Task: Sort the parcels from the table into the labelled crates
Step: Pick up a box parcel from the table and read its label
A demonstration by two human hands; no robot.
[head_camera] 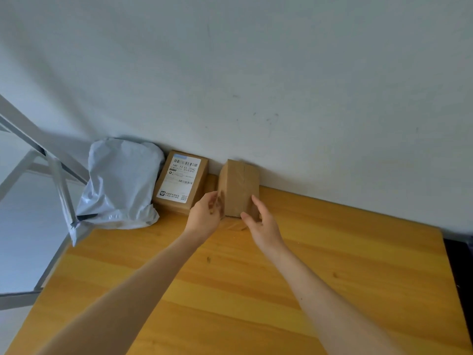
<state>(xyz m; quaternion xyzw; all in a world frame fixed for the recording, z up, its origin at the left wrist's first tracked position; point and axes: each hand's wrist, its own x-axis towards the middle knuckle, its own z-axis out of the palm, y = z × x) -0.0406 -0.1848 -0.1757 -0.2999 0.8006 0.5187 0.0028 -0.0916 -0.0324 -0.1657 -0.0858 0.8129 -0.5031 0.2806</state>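
Note:
A plain brown cardboard box (239, 187) stands upright against the wall at the back of the wooden table (332, 252). My left hand (206, 213) is at its left side and my right hand (258, 221) at its lower right side, both with relaxed fingers near or just touching the box. Left of it a second brown box (179, 179) with a white shipping label leans against the wall. A grey plastic mailer bag (120, 183) slumps at the table's back left corner.
A grey metal frame (56, 180) stands off the table's left edge, over a pale floor. The white wall (256, 85) closes off the back. Something dark (458, 278) lies beyond the table's right edge. No crates are in view.

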